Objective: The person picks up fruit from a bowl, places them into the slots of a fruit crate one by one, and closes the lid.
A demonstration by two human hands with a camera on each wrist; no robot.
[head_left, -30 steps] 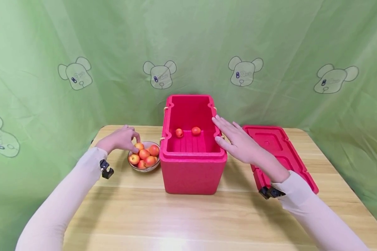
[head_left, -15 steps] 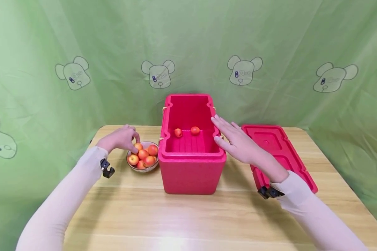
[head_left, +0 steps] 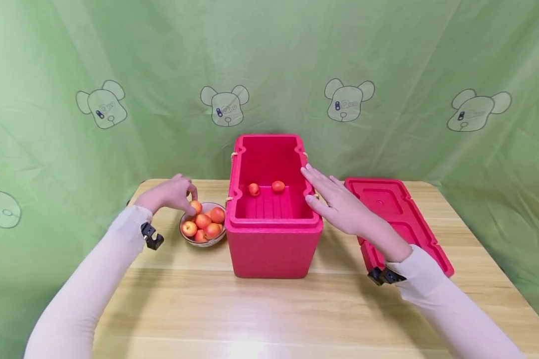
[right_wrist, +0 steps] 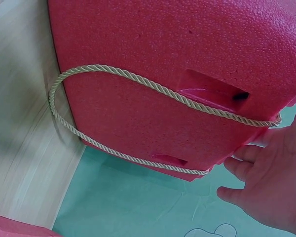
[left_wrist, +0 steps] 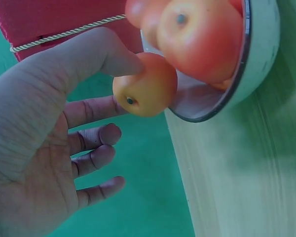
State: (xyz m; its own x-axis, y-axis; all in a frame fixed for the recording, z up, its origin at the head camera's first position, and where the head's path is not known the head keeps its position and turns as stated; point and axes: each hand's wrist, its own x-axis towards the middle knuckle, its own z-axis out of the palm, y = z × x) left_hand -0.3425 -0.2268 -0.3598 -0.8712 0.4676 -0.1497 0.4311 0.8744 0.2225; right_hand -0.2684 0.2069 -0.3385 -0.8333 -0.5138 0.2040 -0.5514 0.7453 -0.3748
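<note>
My left hand (head_left: 169,193) pinches a small orange-red apple (left_wrist: 150,91) between thumb and index finger, over the left side of a bowl (left_wrist: 264,49). In the left wrist view the other fingers are spread away from the fruit. Several more apples (head_left: 212,230) fill the bowl. A red foam box (head_left: 274,254) stands uncovered to the bowl's right, with two apples, one on the left (head_left: 253,189) and one on the right (head_left: 278,186), on its floor. My right hand (head_left: 341,209) rests with straight fingers on the box's right rim.
A red lid (head_left: 397,214) lies on the wooden table (head_left: 184,309) to the right of the box. Twisted rope handles (right_wrist: 153,85) hang along the box's side. Behind the table hangs a green curtain (head_left: 283,60) printed with bear heads.
My left hand has risen slightly, lifting the pinched apple a little up from the others. The right hand keeps its place on the rim. The head view has shifted slightly.
</note>
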